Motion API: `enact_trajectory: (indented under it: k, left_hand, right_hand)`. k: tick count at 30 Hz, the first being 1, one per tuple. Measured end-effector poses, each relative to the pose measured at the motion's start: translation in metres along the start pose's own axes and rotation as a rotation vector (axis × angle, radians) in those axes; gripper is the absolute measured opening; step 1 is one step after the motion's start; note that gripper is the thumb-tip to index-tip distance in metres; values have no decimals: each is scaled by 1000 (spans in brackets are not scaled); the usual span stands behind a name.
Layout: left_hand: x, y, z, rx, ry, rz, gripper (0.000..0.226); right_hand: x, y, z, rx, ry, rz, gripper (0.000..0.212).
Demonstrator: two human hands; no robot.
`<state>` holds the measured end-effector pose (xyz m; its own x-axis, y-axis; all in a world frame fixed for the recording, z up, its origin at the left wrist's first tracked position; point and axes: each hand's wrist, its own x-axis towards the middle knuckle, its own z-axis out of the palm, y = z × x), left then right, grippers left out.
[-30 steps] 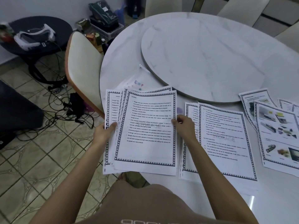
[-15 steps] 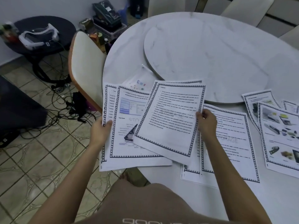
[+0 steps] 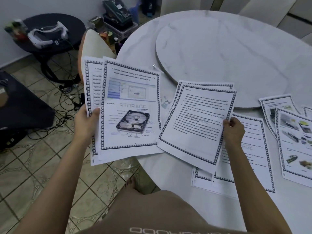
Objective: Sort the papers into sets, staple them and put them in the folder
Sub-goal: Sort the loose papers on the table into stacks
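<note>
My left hand [image 3: 87,121] grips a stack of bordered printed pages [image 3: 128,105] by its left edge, held over the table's edge; the top page shows a hard-disk picture. My right hand [image 3: 233,130] pinches a few text pages [image 3: 195,122] at their right edge, tilted above the white round table [image 3: 168,174]. Under them lies a pile of text pages [image 3: 244,157]. Further right lie pages with colour pictures [image 3: 297,139]. A clear plastic folder [image 3: 165,102] partly shows between the two held stacks. No stapler is in view.
A raised marble turntable [image 3: 228,56] fills the table's middle. A cream chair [image 3: 94,46] stands at the left of the table. Cables [image 3: 67,105] lie on the tiled floor, and a dark side table [image 3: 55,31] with a white headset stands beyond.
My right hand has drawn the text pages off the stack and carried them right, over the pile on the table. The left hand's stack rose slightly, and its hard-disk page is uncovered.
</note>
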<state>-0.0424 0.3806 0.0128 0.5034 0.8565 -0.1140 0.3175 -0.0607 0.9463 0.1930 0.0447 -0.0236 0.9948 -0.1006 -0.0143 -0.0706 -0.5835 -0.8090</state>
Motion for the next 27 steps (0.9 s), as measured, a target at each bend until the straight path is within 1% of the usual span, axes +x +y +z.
enact_trajectory:
  k: [2, 4, 7, 10, 12, 14, 16, 18, 22, 24, 27]
  left_hand:
    - [0, 5, -2, -32, 9, 17, 30]
    - [1, 10, -5, -78, 21, 28, 29]
    - [2, 18, -9, -148, 27, 44, 28]
    - [6, 28, -14, -211, 55, 53, 19]
    - [10, 37, -20, -270, 95, 42, 12]
    - [16, 48, -27, -318, 135, 57, 15]
    - [22, 59, -34, -355, 171, 87, 18]
    - [28, 65, -39, -387, 193, 109, 15]
    - [30, 64, -36, -421, 150, 85, 16]
    - [26, 60, -25, -411, 101, 68, 19]
    - [19, 51, -5, -396, 23, 24, 20]
  right_hand:
    - [-1, 2, 0, 6, 5, 10, 13]
    - [-2, 4, 2, 25, -5, 14, 18]
    - [-4, 4, 7, 90, -44, 35, 20]
    - [-8, -1, 15, 154, -106, 54, 15]
    - [-11, -6, 21, 178, -131, 61, 18]
    - [-13, -10, 27, 196, -146, 59, 18]
    - [-18, -14, 34, 186, -188, 56, 14]
    - [-23, -16, 39, 161, -238, 49, 20]
    - [-37, -26, 46, 157, -342, 7, 16]
    - [-43, -34, 49, 125, -380, -5, 21]
    - [-42, -38, 50, 114, -378, -25, 27]
